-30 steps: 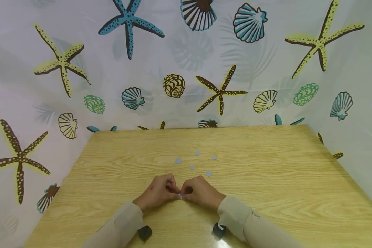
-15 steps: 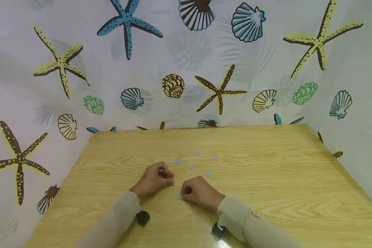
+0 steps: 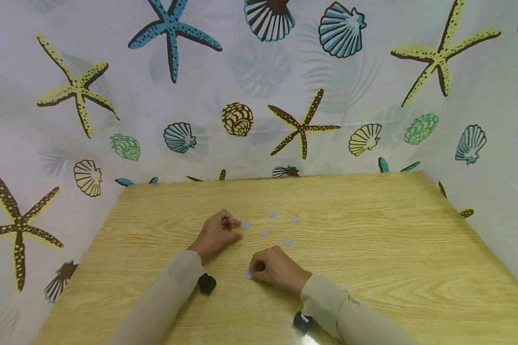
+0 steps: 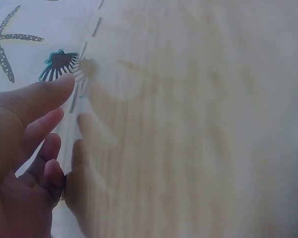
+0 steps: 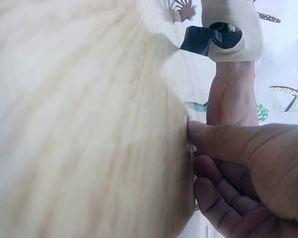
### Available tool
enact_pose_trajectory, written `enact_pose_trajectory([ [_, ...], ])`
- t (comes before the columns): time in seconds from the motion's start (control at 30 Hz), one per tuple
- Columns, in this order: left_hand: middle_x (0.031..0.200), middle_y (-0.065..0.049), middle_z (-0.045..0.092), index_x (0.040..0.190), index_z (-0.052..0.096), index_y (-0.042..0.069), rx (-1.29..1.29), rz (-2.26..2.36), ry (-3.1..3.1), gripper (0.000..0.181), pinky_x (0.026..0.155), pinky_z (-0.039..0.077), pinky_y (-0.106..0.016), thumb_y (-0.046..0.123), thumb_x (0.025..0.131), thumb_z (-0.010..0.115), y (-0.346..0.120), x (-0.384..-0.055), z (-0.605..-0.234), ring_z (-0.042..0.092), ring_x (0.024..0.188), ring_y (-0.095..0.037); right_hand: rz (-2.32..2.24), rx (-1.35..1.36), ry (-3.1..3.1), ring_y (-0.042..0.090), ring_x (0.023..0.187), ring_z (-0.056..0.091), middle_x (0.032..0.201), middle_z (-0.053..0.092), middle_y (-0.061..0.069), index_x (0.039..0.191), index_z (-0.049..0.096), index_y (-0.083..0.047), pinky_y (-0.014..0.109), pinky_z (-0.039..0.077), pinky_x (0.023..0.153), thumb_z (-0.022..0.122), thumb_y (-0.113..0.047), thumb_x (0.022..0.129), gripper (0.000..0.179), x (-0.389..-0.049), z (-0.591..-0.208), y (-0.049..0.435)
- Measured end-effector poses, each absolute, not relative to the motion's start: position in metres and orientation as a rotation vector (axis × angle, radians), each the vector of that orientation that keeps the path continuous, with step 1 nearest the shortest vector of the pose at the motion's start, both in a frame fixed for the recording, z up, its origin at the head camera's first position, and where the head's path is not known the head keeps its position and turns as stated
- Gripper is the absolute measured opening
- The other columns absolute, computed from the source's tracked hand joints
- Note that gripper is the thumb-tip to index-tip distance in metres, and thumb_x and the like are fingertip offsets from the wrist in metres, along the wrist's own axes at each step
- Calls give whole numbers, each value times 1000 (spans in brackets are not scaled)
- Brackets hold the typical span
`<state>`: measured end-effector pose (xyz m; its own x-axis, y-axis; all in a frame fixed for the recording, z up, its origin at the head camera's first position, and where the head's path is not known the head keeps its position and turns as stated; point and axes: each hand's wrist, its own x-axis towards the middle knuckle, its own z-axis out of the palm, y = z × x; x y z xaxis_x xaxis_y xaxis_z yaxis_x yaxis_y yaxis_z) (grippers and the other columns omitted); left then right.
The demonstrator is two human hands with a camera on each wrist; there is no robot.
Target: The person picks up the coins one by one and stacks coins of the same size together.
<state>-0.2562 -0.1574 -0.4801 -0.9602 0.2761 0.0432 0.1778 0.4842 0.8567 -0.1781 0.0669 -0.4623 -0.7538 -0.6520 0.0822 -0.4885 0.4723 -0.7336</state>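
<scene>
My right hand [image 3: 280, 270] stays low over the wooden table and pinches a coin-like grey disc [image 3: 248, 274], whose left part shows beyond the fingertips. In the right wrist view the thumb of the right hand [image 5: 238, 168] presses near a small pale edge at the table surface; the fingers cover most of it. The left hand [image 3: 217, 233] has its thumb and index finger apart, with nothing seen between them. Its index fingertip is right beside another grey disc [image 3: 245, 225]; whether they touch I cannot tell. The left wrist view shows the left hand [image 4: 25, 144] with loosely bent fingers.
More flat grey discs, larger and smaller, lie scattered beyond the hands: one disc [image 3: 272, 213] at the back, a small disc [image 3: 264, 234] in the middle, another [image 3: 288, 242] towards the right. A cloth [image 3: 259, 143] printed with starfish and shells surrounds the wooden table [image 3: 393, 258].
The left hand has left the right hand's disc and moved away, up to the upper-left disc, its thumb and index finger parting. My right hand keeps its place at the near disc.
</scene>
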Motion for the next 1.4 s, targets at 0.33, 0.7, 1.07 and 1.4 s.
enact_pose_trajectory([
  [0.33, 111, -2, 72, 93, 51, 5, 372, 1447, 2668, 36, 91, 47, -41, 13, 82, 84, -149, -269, -482, 59, 98, -22, -1166, -988, 2481, 0, 77, 62, 88, 74, 1, 88, 74, -6, 19, 52, 73, 77, -4, 86, 4, -178, -462, 65],
  [0.7, 102, 0, 74, 88, 51, 6, 376, 1438, 2693, 31, 84, 47, -40, 11, 84, 82, -148, -273, -482, 59, 92, -20, -1165, -986, 2476, -1, 75, 60, 87, 73, 0, 89, 74, -6, 18, 51, 70, 78, -4, 86, 5, -176, -460, 65],
  [1.07, 95, 1, 69, 92, 48, 8, 403, 1326, 2733, 33, 80, 50, -37, 8, 83, 79, -140, -271, -475, 61, 88, -17, -1185, -982, 2461, -1, 76, 62, 88, 74, 2, 90, 74, -6, 18, 51, 71, 77, -3, 86, 6, -177, -461, 66],
  [1.4, 92, -2, 69, 93, 46, 6, 436, 1410, 2689, 36, 77, 52, -35, 4, 81, 80, -142, -268, -474, 63, 82, -17, -1179, -959, 2475, 0, 77, 62, 88, 73, 0, 90, 74, -6, 19, 51, 71, 78, -5, 86, 6, -178, -463, 68],
])
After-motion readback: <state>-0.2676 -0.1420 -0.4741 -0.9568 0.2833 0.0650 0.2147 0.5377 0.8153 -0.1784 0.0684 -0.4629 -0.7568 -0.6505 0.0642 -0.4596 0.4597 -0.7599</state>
